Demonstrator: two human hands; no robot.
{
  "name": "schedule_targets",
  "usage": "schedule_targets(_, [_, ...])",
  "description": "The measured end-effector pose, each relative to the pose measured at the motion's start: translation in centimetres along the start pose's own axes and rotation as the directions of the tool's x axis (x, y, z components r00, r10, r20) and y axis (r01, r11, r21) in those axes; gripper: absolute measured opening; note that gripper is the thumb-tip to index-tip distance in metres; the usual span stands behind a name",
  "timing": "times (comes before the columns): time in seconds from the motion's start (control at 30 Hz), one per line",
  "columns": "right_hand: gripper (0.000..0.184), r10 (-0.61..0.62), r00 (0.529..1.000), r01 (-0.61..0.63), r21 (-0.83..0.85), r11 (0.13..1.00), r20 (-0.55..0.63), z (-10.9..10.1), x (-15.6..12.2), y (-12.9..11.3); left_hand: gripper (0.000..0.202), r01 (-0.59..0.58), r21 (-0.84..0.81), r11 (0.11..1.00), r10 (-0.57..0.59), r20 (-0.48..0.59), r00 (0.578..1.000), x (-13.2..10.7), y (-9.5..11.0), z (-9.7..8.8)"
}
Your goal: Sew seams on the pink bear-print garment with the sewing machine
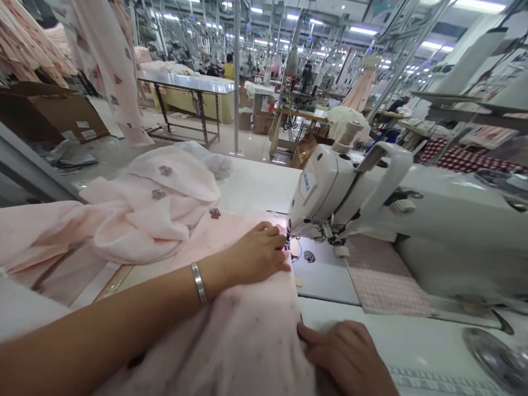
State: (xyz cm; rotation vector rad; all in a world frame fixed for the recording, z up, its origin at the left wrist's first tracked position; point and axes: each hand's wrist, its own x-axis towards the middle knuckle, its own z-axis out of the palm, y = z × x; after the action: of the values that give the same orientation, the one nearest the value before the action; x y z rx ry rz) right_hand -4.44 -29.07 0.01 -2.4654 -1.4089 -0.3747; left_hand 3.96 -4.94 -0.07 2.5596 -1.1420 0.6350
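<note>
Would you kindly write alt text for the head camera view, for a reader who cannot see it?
A person's left hand rests on pale pink fabric beside a white sewing machine, while the right hand is at the fabric's edge, lower right. A worktable stands behind.

The left hand (262,252) is bare, with a shiny silver bangle (198,282) around its wrist (213,275). The bangle is a flat, thin band. The right hand (348,346), on the near side, is bare too.

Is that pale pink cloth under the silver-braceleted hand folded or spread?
Mostly spread: the cloth lies fairly flat beneath the left hand, with creases.
</note>
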Motion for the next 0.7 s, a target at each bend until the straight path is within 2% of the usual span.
schedule_targets(0.07, [0.014,0.022,0.995,-0.016,0.066,0.998,-0.095,-0.1,0.9,0.1,0.029,0.117,-0.067,0.991,-0.116,0.021,0.993,-0.2,1.9,-1.0])
schedule_targets(0.17, [0.014,0.076,0.989,-0.058,0.133,0.989,-0.13,-0.1,1.5,-0.5,0.048,0.317,-0.254,0.914,-0.317,0.043,0.947,-1.3,7.3,-1.8])
schedule_targets(0.23, [0.013,0.122,0.989,-0.107,0.162,0.981,-0.087,-0.1,1.5,-0.9,0.061,0.289,-0.229,0.929,-0.297,0.001,0.955,-2.5,10.9,-1.2])
schedule_targets(0.27, [0.014,0.13,0.987,-0.114,0.165,0.98,-0.091,-0.1,1.4,-1.1,0.063,0.315,-0.193,0.929,-0.325,-0.024,0.945,-3.1,12.1,-0.7])
schedule_targets(0.33, [0.016,0.1,0.991,-0.088,0.124,0.988,-0.091,-0.3,1.0,-1.2,0.06,0.326,-0.11,0.939,-0.333,-0.051,0.942,-4.2,13.5,0.3])
schedule_targets(0.43, [0.02,-0.01,0.999,0.01,-0.01,1.0,-0.041,-0.8,0.4,-1.1,0.058,0.219,0.017,0.976,-0.219,0.013,0.976,-5.5,13.0,0.5])
schedule_targets(0.53, [0.024,-0.104,0.995,0.105,-0.117,0.988,0.008,-1.4,0.3,-0.8,0.054,0.093,0.112,0.989,-0.103,0.085,0.991,-6.3,11.6,-0.4])
schedule_targets(0.63, [0.03,-0.188,0.981,0.195,-0.166,0.967,0.058,-1.8,0.8,-0.2,0.05,0.042,0.117,0.992,-0.054,0.106,0.993,-6.5,10.4,-1.1])
schedule_targets(0.7, [0.032,-0.218,0.973,0.229,-0.182,0.956,0.079,-1.8,1.4,0.5,0.051,0.049,0.066,0.997,-0.057,0.134,0.989,-6.2,9.3,-1.3])
